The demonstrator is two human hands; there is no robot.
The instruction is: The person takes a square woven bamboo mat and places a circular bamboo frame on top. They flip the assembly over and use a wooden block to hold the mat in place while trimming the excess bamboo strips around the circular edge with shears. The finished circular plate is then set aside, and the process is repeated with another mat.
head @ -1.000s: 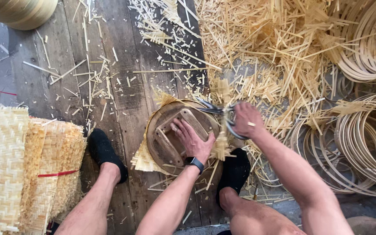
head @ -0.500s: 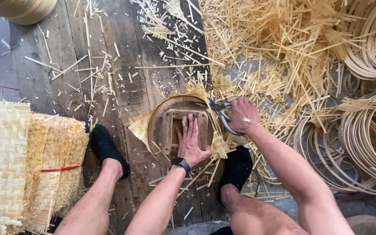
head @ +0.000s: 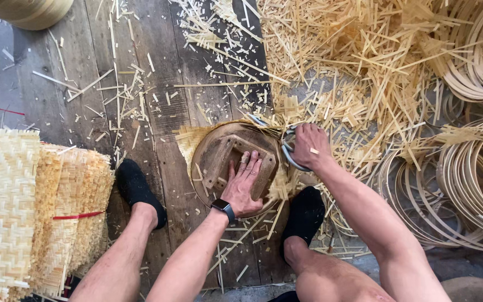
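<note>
My left hand [head: 245, 182] presses flat, fingers spread, on a round brown wooden form [head: 213, 156] that lies on a woven bamboo mat [head: 187, 140], whose edges stick out around the disc. At the disc's right rim, my right hand [head: 310, 146] grips large metal shears [head: 286, 150], their blades at the mat's upper right edge. A dark watch is on my left wrist. My feet in black socks [head: 138, 191] rest on either side of the disc.
Stacks of woven bamboo mats [head: 23, 207] tied with red string stand at the left. Bamboo offcuts [head: 359, 67] litter the plank floor at the top right. Coiled bamboo hoops [head: 470, 184] lie at the right, and another coil [head: 34, 11] at the top left.
The mat under the disc has turned, so its protruding corner now shows at the upper left. My left hand shifted on the disc; my right hand stays with the shears at the right rim.
</note>
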